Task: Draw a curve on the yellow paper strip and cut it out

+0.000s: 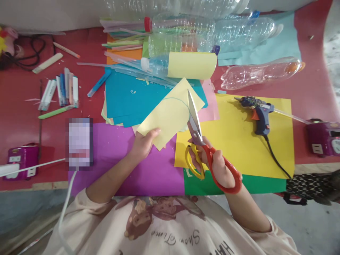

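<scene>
In the middle of the head view, my left hand (145,142) pinches the lower left edge of a pale yellow sheet of paper (170,118). A curved blue-green line is drawn across the sheet. My right hand (219,164) has its fingers through the red and yellow handles of a pair of scissors (196,124). The blades point up and away from me and meet the paper's right side at the drawn line. How far the blades are apart is hard to tell. Beneath lie blue sheets (127,95) and a purple sheet (119,159).
Clear plastic bottles (183,26) lie at the back, one wrapped in yellow paper (192,65). A glue gun (259,111) rests on a yellow sheet (233,141) at right. Markers (67,88) and a phone (79,141) with a cable are at left.
</scene>
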Demonstrator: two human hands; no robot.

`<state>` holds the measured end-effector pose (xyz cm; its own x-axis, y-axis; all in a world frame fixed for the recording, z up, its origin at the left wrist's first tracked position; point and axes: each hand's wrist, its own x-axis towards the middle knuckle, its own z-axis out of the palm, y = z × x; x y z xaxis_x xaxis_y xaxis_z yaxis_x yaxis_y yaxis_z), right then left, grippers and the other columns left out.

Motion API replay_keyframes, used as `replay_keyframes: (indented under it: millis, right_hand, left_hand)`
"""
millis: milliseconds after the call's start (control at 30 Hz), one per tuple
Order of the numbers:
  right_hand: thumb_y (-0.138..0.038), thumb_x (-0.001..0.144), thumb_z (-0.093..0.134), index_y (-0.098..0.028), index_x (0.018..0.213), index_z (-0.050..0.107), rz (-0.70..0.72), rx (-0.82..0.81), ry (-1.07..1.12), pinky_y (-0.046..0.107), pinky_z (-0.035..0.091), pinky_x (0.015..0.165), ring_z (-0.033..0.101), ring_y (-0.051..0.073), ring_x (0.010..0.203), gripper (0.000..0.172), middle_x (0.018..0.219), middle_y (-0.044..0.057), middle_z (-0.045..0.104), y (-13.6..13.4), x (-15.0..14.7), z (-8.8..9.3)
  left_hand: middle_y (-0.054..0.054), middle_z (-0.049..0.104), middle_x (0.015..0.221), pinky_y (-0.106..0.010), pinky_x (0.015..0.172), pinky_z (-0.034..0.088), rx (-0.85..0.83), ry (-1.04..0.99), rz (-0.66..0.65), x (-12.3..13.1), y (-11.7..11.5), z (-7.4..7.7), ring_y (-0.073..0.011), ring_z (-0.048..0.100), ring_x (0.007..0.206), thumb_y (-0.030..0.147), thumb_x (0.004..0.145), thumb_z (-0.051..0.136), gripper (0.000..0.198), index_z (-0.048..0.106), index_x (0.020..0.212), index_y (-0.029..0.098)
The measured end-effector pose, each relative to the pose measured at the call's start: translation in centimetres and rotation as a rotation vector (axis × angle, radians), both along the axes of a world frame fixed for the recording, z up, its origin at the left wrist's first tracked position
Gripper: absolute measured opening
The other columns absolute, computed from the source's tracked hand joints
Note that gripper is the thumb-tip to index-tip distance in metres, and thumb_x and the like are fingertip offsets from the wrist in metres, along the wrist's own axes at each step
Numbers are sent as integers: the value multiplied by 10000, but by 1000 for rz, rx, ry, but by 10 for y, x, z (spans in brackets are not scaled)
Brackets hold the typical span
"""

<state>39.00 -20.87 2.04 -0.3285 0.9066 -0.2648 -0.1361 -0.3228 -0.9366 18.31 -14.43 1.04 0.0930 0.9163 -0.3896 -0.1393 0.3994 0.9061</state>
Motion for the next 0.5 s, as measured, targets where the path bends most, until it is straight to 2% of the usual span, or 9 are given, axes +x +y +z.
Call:
replay_keyframes:
  millis: [100, 200, 333, 367, 433, 500]
  right_hand:
    - [-784, 861, 319, -273, 1114, 522, 10, 8, 5, 245, 349, 422, 383, 57, 451, 605, 773, -37, 461, -1, 2, -2]
    - [-774, 868, 326, -284, 1164, 500, 21, 14, 7, 242, 327, 413, 369, 59, 450, 598, 757, -43, 448, -1, 3, -2]
    - [-773, 858, 362, -260, 1090, 506, 20, -8, -10, 242, 313, 411, 355, 59, 445, 581, 729, -48, 436, 0, 2, 1]
    - [-773, 856, 369, -252, 1066, 507, 12, -19, -16, 242, 316, 411, 354, 58, 442, 579, 724, -48, 438, 0, 0, 2]
    - [-778, 849, 372, -238, 1047, 506, -15, -36, -26, 244, 329, 413, 356, 59, 434, 590, 709, -48, 450, 0, -5, 2]
    - [-781, 851, 352, -230, 1046, 498, -44, -51, -20, 250, 333, 414, 359, 68, 432, 602, 686, -47, 453, -3, -12, 1]
  left_hand:
    - [73, 513, 464, -193, 299, 367, 10, -9, -27, 1, 4, 7, -98, 473, 323, 362, 672, 627, 314, 606, 909, 158]
    - [67, 535, 483, -198, 303, 367, 7, -23, -19, 0, 7, 12, -97, 478, 326, 344, 657, 636, 303, 596, 893, 158]
    - [73, 520, 469, -194, 312, 366, 8, -78, -19, -3, 9, 12, -94, 473, 328, 357, 654, 684, 292, 592, 858, 169]
    - [68, 523, 464, -193, 312, 359, 22, -96, -34, -4, 9, 10, -98, 477, 332, 409, 669, 700, 318, 595, 854, 174]
    - [34, 573, 505, -206, 327, 375, 115, -162, -87, -5, 9, 3, -116, 516, 374, 624, 679, 687, 480, 612, 865, 187]
    - [-20, 651, 630, -248, 414, 464, 278, -233, -179, -6, 7, -4, -150, 590, 484, 862, 592, 582, 721, 635, 874, 200]
